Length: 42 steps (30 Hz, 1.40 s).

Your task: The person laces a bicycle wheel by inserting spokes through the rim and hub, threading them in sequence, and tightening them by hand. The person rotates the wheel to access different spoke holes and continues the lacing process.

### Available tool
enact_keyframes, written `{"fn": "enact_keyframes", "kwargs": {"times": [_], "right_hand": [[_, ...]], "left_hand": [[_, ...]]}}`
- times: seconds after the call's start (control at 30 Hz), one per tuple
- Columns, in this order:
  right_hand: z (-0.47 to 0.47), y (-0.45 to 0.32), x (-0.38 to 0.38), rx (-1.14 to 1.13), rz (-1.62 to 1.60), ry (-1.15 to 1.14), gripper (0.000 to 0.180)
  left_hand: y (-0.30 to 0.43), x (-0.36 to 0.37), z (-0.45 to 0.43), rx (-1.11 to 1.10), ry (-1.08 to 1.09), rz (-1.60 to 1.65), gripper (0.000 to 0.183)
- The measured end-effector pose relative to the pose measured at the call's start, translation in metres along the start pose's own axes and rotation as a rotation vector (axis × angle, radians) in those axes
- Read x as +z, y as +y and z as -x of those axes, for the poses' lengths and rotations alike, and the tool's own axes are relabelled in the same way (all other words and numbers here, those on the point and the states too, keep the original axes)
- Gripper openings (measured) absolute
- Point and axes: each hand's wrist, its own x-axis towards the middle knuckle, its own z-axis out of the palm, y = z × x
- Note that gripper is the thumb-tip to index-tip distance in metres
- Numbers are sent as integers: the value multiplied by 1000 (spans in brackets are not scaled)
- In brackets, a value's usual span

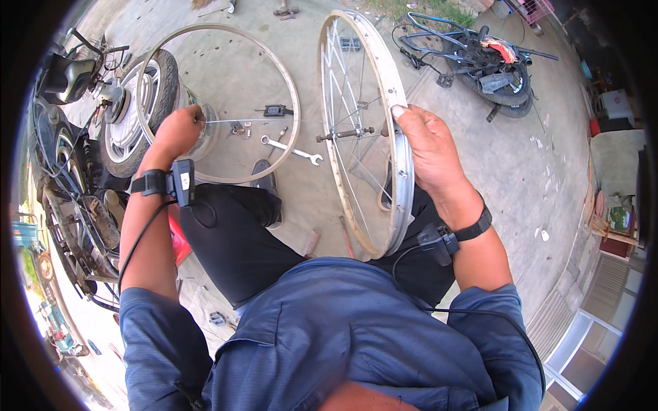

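Observation:
My right hand (429, 141) grips the rim of a spoked bicycle wheel (401, 154), which stands nearly upright between my knees; its hub and axle (354, 133) show through the spokes. My left hand (181, 128) is closed on the end of a thin metal spoke (247, 121) that points toward the wheel. Around my left hand, a bare bicycle rim (292, 87) leans over a clear bucket-like container (208, 138). A combination wrench (293, 149) lies on the concrete between the rim and the wheel, with small parts near it.
At the left stands a motorbike or scooter with a loose-looking tyred wheel (167, 87). A bicycle frame with its wheel (462, 61) lies at the upper right. A hammer (285, 10) lies far ahead; a red-handled tool (347, 236) lies between my legs.

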Motion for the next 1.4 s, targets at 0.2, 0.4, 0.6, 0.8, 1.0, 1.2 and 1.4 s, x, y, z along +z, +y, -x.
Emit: {"fn": "enact_keyframes", "kwargs": {"times": [0.2, 0.4, 0.6, 0.8, 1.0, 1.2, 1.4], "right_hand": [[9, 26, 32, -118, -107, 88, 38], [13, 28, 31, -156, -105, 101, 42], [8, 22, 25, -74, -116, -28, 39], [5, 30, 55, -132, 45, -112, 41], [-3, 39, 81, -125, 71, -256, 40], [-12, 60, 113, -167, 187, -391, 38], [-13, 66, 110, -57, 34, -300, 44]], "left_hand": [[-3, -47, 45, -80, 161, 540, 19], [70, -46, 96, -119, 41, 1305, 12], [165, -20, 100, -38, -147, 1712, 12], [180, -20, 105, -33, -140, 1771, 13], [170, -19, 117, -59, -49, 1749, 12], [155, -13, 125, -71, 88, 1664, 12], [140, -7, 135, -148, 107, 1658, 12]]}}
